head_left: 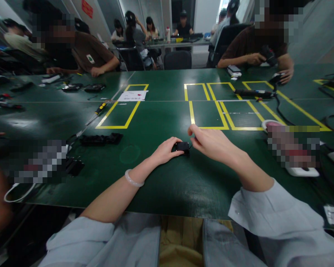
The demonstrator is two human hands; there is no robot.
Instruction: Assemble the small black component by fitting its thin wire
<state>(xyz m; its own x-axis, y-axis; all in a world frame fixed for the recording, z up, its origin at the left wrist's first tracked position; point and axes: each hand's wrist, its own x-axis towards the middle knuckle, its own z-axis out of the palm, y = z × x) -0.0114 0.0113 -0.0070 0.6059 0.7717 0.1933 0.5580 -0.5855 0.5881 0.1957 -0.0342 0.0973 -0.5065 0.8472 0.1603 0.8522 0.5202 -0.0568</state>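
A small black block-shaped object [182, 147] rests on the green table [161, 185] in front of me. My left hand [167, 150] grips it from the left, thumb on the near side and fingers on the far side. Just right of it is my right hand [208, 142], its fingers curled and closed above the tabletop. A thin dark piece shows between the block and the right fingertips; what those fingers hold is too small to make out.
Left lie a black strip-like part [101, 139], a yellow-black screwdriver [101, 108] and a paper sheet [133, 96]. A white device [303, 170] stands right. Yellow tape [111, 127] marks the table. People sit across, one handling a dark tool [268, 55].
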